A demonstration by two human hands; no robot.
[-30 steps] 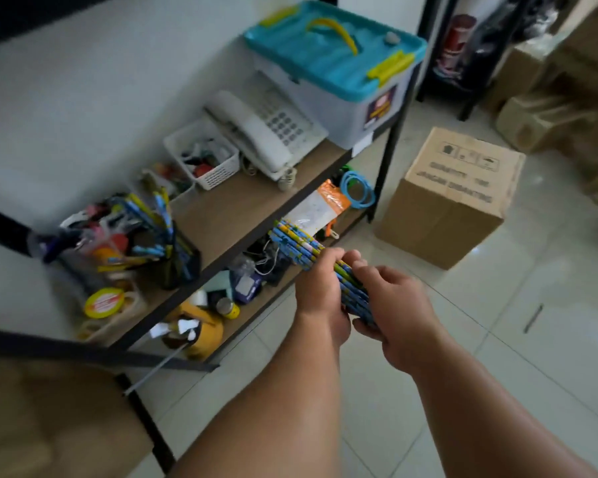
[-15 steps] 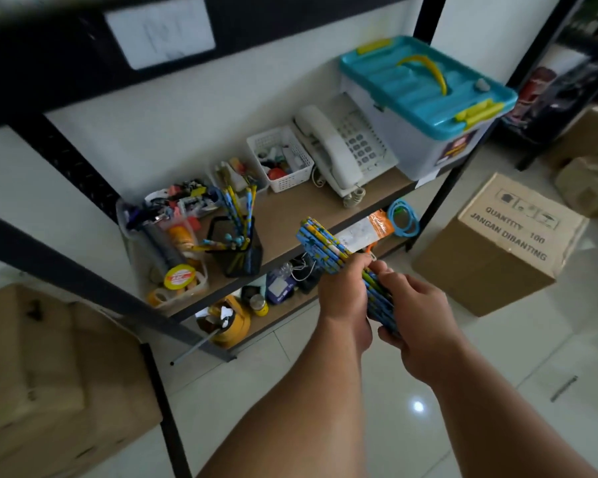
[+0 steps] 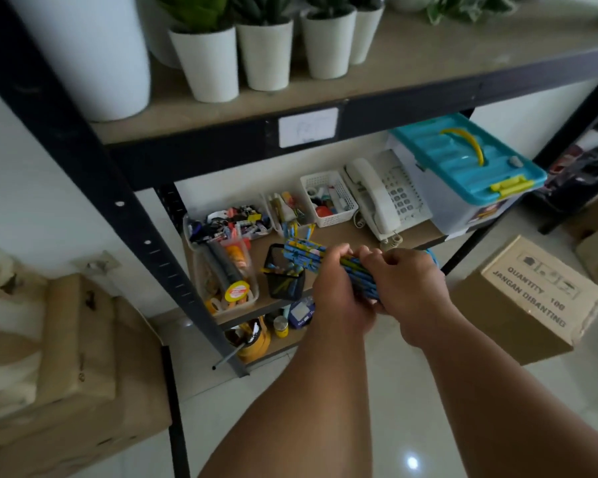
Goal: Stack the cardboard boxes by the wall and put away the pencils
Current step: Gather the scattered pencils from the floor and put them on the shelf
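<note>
Pencils (image 3: 302,258) gripped by left hand (image 3: 342,291), right hand (image 3: 408,284); box (image 3: 529,305) reads "QUANTITY 100 JANGAN DIBANTING".

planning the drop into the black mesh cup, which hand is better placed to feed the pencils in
Probably the left hand: it grips the pencil bundle on the side nearest the black mesh cup. The right hand holds the end farther from it.

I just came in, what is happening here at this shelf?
A person grips a bundle of blue-and-yellow patterned pencils with the left hand and the right hand, both curled round it. The bundle's far end is over the black mesh pencil cup on the wooden shelf, not yet inside. A printed brown cardboard box stands on the tiled floor to the right.
</note>
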